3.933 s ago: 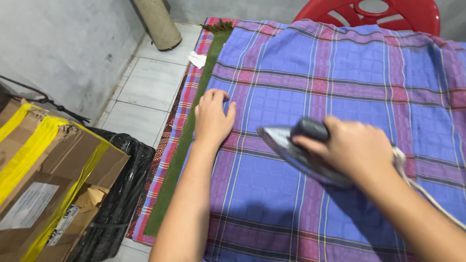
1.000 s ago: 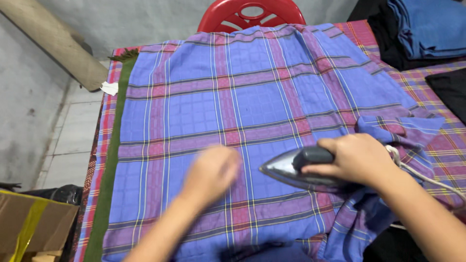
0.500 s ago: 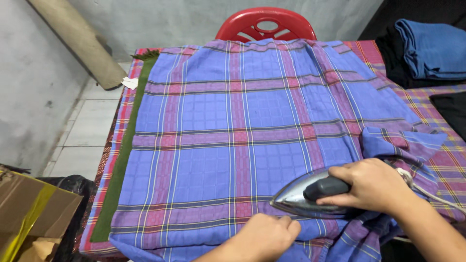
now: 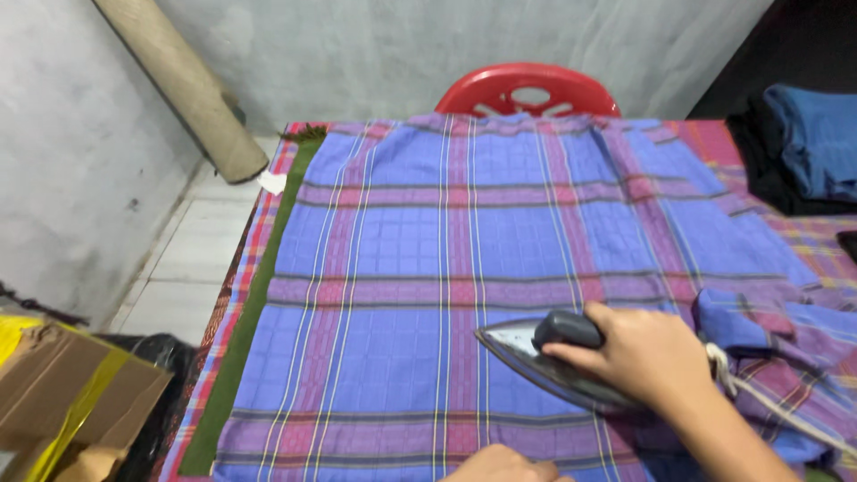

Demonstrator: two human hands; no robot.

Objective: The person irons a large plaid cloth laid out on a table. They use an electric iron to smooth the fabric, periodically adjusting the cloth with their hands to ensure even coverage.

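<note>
A blue and purple plaid cloth (image 4: 500,232) lies spread flat over a padded table. My right hand (image 4: 647,353) grips the dark handle of a metal clothes iron (image 4: 536,353), which rests on the cloth near its front edge with the tip pointing left. A white cord (image 4: 759,397) trails from the iron to the right. My left hand (image 4: 504,466) sits at the bottom of the view on the cloth's near edge, mostly cut off. The right part of the cloth (image 4: 777,339) is bunched up in folds.
A red plastic chair (image 4: 527,89) stands behind the table. Folded blue and dark clothes (image 4: 803,147) lie at the back right. A cardboard tube (image 4: 178,85) leans against the grey wall at left. A taped cardboard box (image 4: 62,402) and black plastic bag (image 4: 156,375) sit on the tiled floor.
My right hand has slid the iron a little to the left over the cloth. My left hand has dropped toward the bottom edge. The view has tilted upward.
</note>
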